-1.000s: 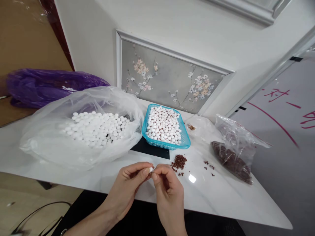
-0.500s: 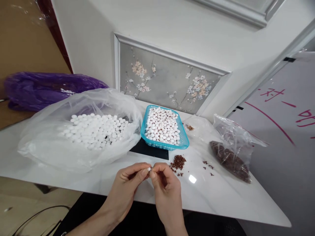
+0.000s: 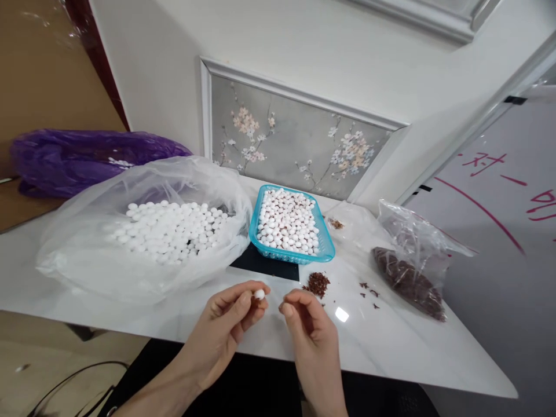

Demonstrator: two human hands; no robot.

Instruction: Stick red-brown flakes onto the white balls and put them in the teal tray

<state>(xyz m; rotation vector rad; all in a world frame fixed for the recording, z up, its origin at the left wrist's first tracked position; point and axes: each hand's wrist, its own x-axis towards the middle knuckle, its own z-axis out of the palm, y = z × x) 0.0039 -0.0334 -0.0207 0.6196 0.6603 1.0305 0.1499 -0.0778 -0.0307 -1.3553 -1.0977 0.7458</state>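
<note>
Between thumb and fingers, my left hand [image 3: 228, 318] pinches a small white ball [image 3: 259, 294]. To its right, apart from the ball, my right hand [image 3: 313, 330] has its thumb and forefinger pressed together; what they hold, if anything, is too small to make out. Just beyond the right hand lies a pile of small reddish-brown pieces [image 3: 318, 284]. A blue plastic basket [image 3: 329, 249] behind the hands is filled with white balls, with brown bits showing among them. On the left, a translucent plastic bag [image 3: 82, 243] lies open with many loose white balls [image 3: 169, 229] inside.
A black flat patch [image 3: 264, 265] shows under the basket's front. Several brown bits [image 3: 374, 292] lie scattered at right, beside a zip bag of brown material [image 3: 408, 284]. Behind are a purple bag [image 3: 78, 162] and a framed flower panel [image 3: 295, 133]; a whiteboard [image 3: 490, 231] stands right.
My hands have moved apart: the right hand has shifted to the right, away from the white ball, which stays in my left fingers and now shows more fully.
</note>
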